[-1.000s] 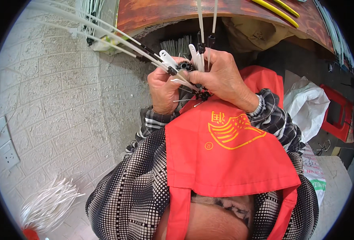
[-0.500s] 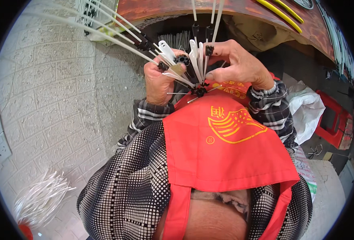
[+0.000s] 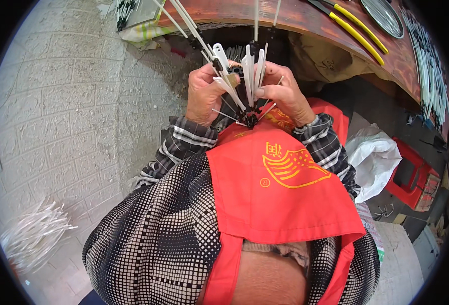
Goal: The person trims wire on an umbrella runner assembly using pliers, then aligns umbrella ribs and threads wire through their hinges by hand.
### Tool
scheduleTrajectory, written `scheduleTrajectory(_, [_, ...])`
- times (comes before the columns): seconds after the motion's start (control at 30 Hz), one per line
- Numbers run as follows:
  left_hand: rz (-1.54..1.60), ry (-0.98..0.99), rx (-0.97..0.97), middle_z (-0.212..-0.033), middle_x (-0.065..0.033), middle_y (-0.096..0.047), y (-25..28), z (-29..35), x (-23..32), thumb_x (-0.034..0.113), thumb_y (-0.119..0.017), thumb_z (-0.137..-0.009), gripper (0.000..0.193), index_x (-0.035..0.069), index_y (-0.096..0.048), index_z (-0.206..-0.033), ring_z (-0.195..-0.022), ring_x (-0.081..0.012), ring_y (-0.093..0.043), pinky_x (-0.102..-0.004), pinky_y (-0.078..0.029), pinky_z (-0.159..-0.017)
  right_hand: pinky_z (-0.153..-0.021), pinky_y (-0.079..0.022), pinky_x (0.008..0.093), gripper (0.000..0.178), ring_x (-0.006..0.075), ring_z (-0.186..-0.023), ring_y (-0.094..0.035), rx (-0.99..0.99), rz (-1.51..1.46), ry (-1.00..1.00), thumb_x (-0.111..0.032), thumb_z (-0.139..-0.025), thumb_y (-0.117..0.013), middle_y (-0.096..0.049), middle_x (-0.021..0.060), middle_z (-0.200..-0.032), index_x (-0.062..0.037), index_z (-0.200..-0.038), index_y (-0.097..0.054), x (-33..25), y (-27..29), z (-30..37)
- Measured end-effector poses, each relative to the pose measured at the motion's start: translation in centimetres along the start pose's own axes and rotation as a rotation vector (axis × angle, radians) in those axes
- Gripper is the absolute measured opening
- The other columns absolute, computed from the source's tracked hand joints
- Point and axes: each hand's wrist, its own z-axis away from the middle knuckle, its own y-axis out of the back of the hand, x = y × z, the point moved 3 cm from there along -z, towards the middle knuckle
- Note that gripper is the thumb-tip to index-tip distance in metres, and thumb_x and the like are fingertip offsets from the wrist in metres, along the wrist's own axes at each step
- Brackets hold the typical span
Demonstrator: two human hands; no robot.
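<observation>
The person held a fan of white ribs (image 3: pixel 247 76) up close to the chest, over the red apron (image 3: pixel 280 188), likely to see the small black hub (image 3: pixel 250 120) where the ribs met. The left hand (image 3: pixel 204 96) had its fingers closed round the ribs on its side, steadying them. The right hand (image 3: pixel 280 94) pinched one rib between thumb and fingers. Beyond them, yellow-handled pliers (image 3: pixel 356 30) lay on the wooden desk (image 3: pixel 295 18); loose white ribs (image 3: pixel 31 234) sat heaped on the floor.

The white ribs (image 3: pixel 219 56) run off the top edge, and the black hub (image 3: pixel 251 120) sits half hidden behind them.
</observation>
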Motion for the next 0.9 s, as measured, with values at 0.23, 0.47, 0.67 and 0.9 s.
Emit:
scheduleTrajectory(0.23, [-0.051,-0.025,0.001,-0.093,-0.0060,-0.070,0.1,0.6,-0.3,-0.001,-0.074,-0.080,0.024,-0.004,-0.067,-0.104,-0.082,-0.0111,-0.064,-0.0258,-0.053,-0.075,-0.063,-0.046,0.0218,0.011,0.0040,-0.070,-0.056,0.122,0.204,0.069,-0.009,-0.085,-0.067,-0.064,-0.0009,-0.077,0.0009,-0.089,-0.066,-0.5,-0.7,0.6])
scheduleTrajectory(0.47, [-0.034,0.023,-0.050,-0.090,-0.0041,-0.068,0.9,0.9,-0.8,0.003,-0.074,-0.081,0.026,-0.004,-0.066,-0.105,-0.078,-0.0113,-0.064,-0.0253,-0.053,-0.071,-0.059,-0.044,0.0192,0.014,0.0016,-0.067,-0.054,0.099,0.278,0.113,-0.011,-0.085,-0.072,-0.061,-0.0036,-0.075,0.0000,-0.091,-0.066,-0.2,-1.3,1.3])
scheduleTrajectory(0.67, [-0.034,-0.033,-0.087,-0.099,-0.0084,-0.067,0.9,1.4,-0.7,-0.001,-0.074,-0.078,0.029,-0.004,-0.065,-0.106,-0.085,-0.0146,-0.065,-0.0280,-0.054,-0.077,-0.055,-0.040,0.0191,0.015,-0.0001,-0.066,-0.050,0.109,0.158,0.050,-0.012,-0.082,-0.075,-0.057,-0.0062,-0.071,-0.0015,-0.085,-0.063,0.8,-2.2,1.8])
scheduleTrajectory(0.9, [0.007,-0.048,-0.082,-0.099,-0.0094,-0.066,0.5,2.8,-0.2,0.004,-0.070,-0.083,0.026,-0.004,-0.062,-0.107,-0.086,-0.0155,-0.065,-0.0297,-0.055,-0.080,-0.054,-0.043,0.0296,0.022,0.0126,-0.059,-0.052,0.362,0.584,0.328,-0.013,-0.079,-0.076,-0.058,0.0072,-0.073,0.0004,-0.082,-0.059,-0.4,-4.9,3.1])
